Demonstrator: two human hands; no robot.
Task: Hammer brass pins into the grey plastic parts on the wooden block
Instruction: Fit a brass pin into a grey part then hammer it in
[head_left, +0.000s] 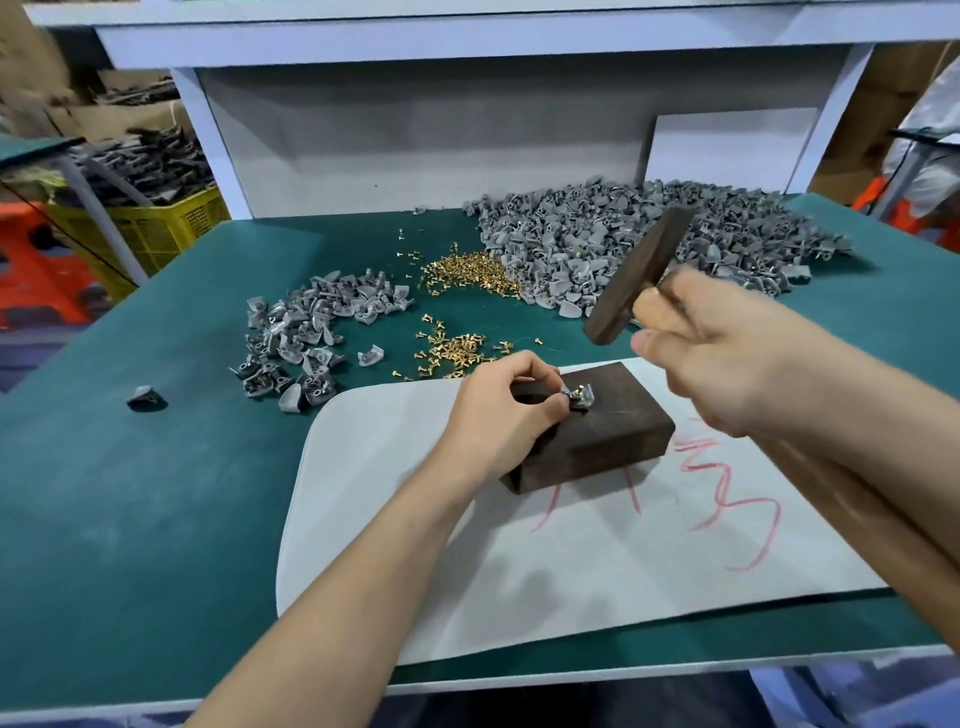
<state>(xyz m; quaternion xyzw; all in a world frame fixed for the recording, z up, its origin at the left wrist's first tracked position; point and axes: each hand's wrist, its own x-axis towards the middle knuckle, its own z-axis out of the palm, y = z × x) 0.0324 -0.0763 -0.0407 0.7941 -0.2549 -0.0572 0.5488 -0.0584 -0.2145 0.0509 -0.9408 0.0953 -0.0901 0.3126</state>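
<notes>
One light, skittish-looking grey plastic part (582, 395) is being pinched by its edge by the left hand (498, 415) on the wooden block (613, 436); the right hand (727, 364) is gripping the hammer (634, 275).

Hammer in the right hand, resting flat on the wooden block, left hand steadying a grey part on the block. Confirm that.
Not quite. The head view shows the hammer raised in the air above the wooden block, not resting on it. The rest holds: the right hand grips its handle and the left hand pinches the grey part on the block's top.
</notes>
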